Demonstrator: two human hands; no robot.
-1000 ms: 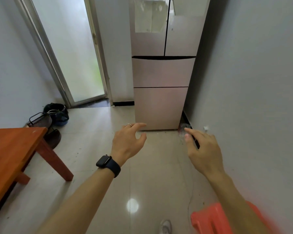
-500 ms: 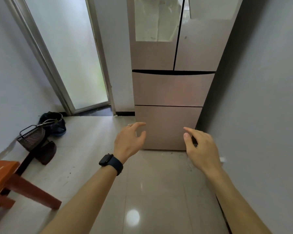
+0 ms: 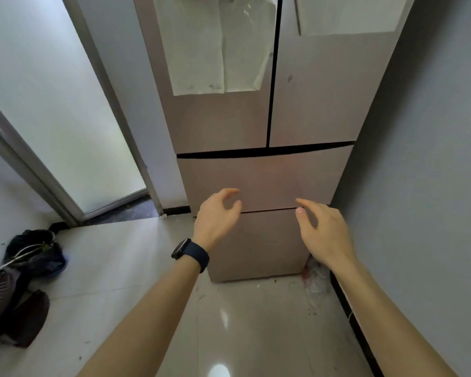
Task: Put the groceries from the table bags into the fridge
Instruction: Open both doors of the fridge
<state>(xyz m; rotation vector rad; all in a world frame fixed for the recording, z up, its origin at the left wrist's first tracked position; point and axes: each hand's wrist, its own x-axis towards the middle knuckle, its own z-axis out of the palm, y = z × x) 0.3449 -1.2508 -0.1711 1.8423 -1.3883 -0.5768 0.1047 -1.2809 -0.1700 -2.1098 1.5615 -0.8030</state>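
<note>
Pinkish-beige fridge (image 3: 305, 110), doors closed, at 12 o'clock | left hand (image 3: 215, 221), dark watch (image 3: 191, 254) at wrist, fingers loosely spread and empty, before middle drawer (image 3: 261, 178) | right hand (image 3: 324, 235), at 1 o'clock, fingers likewise apart, holding nothing

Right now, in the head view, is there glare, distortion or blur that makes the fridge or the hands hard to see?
Head view: wide-angle distortion tilts the fridge and door frame; a round glare spot lies on the floor near the bottom edge; the left hand and right hand look sharp.
</note>
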